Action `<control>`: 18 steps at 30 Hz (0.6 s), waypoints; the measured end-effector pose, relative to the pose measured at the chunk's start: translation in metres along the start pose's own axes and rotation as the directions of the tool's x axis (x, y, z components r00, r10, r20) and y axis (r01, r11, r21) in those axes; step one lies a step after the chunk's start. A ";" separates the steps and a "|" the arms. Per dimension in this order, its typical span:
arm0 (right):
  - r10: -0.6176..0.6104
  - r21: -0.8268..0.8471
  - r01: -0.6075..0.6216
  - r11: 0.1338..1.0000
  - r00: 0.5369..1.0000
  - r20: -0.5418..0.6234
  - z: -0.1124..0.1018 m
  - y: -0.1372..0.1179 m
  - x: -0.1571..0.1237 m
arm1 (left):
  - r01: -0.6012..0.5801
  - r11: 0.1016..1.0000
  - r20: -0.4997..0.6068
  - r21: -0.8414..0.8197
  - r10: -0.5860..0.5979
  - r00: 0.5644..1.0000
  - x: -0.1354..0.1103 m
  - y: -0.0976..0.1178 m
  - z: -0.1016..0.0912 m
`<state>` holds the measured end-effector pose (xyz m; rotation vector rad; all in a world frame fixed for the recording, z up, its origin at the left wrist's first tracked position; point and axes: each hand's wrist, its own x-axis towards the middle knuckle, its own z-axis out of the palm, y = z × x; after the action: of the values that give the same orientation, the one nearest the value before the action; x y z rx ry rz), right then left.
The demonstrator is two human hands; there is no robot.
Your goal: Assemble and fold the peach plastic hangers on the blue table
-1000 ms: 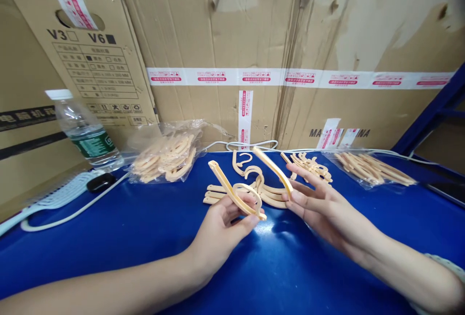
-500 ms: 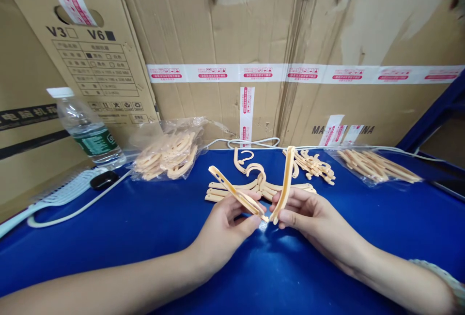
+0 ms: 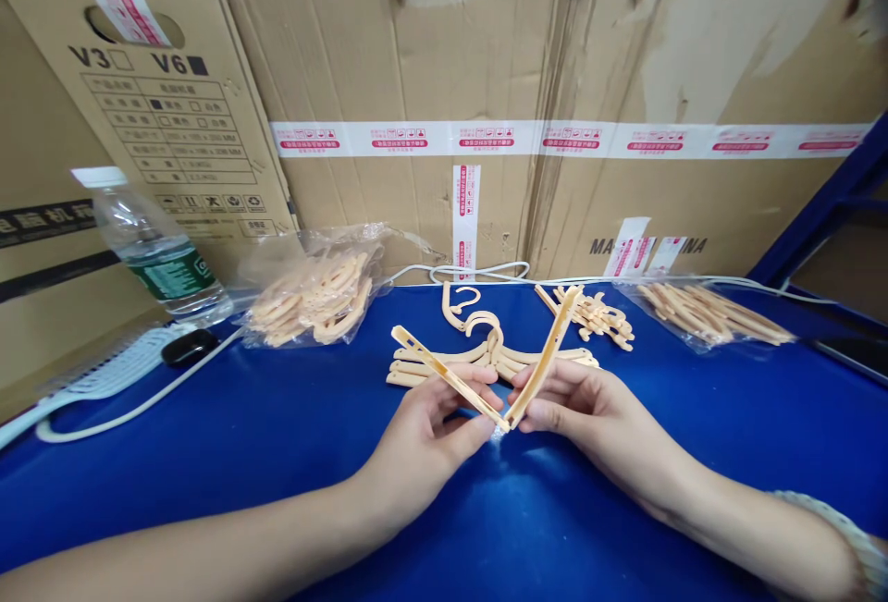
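My left hand (image 3: 434, 422) is closed on a beige plastic hanger arm (image 3: 425, 354) that slants up to the left. Pinched in my right hand (image 3: 579, 408) is a second hanger arm (image 3: 553, 343), its hollow side facing me, slanting up to the right. The lower ends of both pieces meet in a V between my fingertips; whether they are locked together I cannot tell. Just behind my hands lie several assembled hangers (image 3: 494, 343) in a stack. A loose hook (image 3: 466, 299) and a curved arm piece (image 3: 450, 308) rest beyond them.
A bag of curved pieces (image 3: 312, 297) sits left, a pile of hooks (image 3: 605, 317) and a bag of arms (image 3: 714, 311) right. At far left are a water bottle (image 3: 159, 255), a hairbrush (image 3: 111, 366) and a black object (image 3: 189, 348). Cardboard (image 3: 388, 56) stands behind the blue table (image 3: 277, 436).
The right arm piece has tilted further to the right, and its lower end has come against the left piece's end. The view has shifted slightly.
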<state>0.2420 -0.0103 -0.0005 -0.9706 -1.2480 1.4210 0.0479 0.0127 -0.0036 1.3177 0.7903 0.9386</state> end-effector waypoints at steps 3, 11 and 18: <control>-0.012 -0.042 0.012 0.999 1.000 -0.001 -0.001 0.000 0.000 | -0.012 1.000 0.019 0.014 0.012 1.000 -0.001 0.003 0.001; -0.071 -0.108 0.071 0.992 0.997 0.006 0.001 -0.005 -0.002 | -0.022 0.998 0.018 0.055 0.021 1.000 -0.002 0.004 0.002; -0.105 -0.137 0.107 0.985 0.994 0.019 0.000 0.000 -0.006 | 0.010 0.999 -0.053 0.046 -0.008 0.999 -0.002 0.000 0.002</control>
<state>0.2430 -0.0163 -0.0010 -0.9745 -1.4012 1.2732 0.0485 0.0101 -0.0034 1.3333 0.8623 0.9558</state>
